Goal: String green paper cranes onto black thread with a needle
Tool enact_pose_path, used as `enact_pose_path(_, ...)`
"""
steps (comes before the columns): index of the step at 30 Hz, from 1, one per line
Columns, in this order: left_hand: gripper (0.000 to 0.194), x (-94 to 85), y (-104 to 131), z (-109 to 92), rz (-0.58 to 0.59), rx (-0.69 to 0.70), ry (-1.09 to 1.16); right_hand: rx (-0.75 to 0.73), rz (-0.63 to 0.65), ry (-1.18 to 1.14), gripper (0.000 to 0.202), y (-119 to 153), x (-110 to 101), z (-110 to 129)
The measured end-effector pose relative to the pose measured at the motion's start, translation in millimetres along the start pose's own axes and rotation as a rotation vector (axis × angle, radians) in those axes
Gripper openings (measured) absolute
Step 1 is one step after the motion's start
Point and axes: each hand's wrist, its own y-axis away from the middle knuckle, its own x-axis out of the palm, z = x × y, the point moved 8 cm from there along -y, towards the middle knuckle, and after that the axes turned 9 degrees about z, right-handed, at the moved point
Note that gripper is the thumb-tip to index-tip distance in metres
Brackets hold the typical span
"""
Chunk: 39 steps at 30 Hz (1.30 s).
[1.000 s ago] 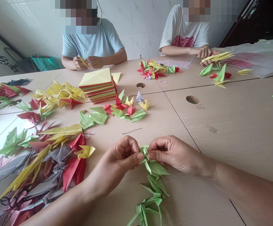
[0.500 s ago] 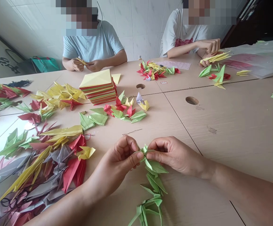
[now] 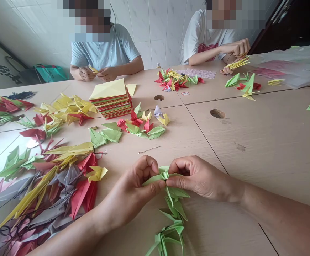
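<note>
Both hands meet at the front middle of the table. My left hand pinches the left side of a green folded paper crane between thumb and fingers. Opposite it, my right hand grips the crane's right side, thumb against forefinger. Below them a chain of green cranes trails down toward the bottom edge of the picture. Left of my left hand lies a red crane with a small yellow crane beside it. A thin dark thread lies beyond my hands.
Grey, pink and yellow cranes with dark cords heap at the left. A paper stack stands farther back, beside yellow cranes. The table has round holes. Two people sit opposite, their hands holding yellow paper pieces.
The green crane between my hands has its wings spread wider and shows more. My hands have barely shifted. Across the table, the right person's yellow bundle has moved slightly left.
</note>
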Motion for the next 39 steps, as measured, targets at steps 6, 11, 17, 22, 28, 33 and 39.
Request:
enact_pose_path(6,0.016,-0.5,2,-2,-0.013,0.002,-0.043,-0.012,-0.008,0.022,0.023,1,0,1)
enact_pose_path(11,0.013,0.3,2,-3,-0.028,0.021,-0.057,-0.04,-0.004,0.055,0.022,1,0,4)
enact_pose_path(17,0.012,-4.2,1,-5,-0.095,0.044,-0.074,-0.054,-0.025,0.078,0.02,-1,-1,5)
enact_pose_path(22,0.009,-12.1,4,-5,-0.146,0.02,-0.159,-0.015,-0.025,0.062,0.021,-3,-6,1)
enact_pose_path(28,0.012,-24.3,9,-16,-0.28,0.019,-0.467,-0.062,-0.084,-0.004,0.022,-3,-15,2)
enact_pose_path(33,0.034,-23.0,4,-21,-0.298,0.044,-0.773,-0.053,-0.137,-0.129,0.023,-1,-20,1)
enact_pose_path(39,0.01,-22.0,0,-14,-0.289,0.007,-0.936,-0.065,-0.125,-0.224,0.02,-1,-18,-1)
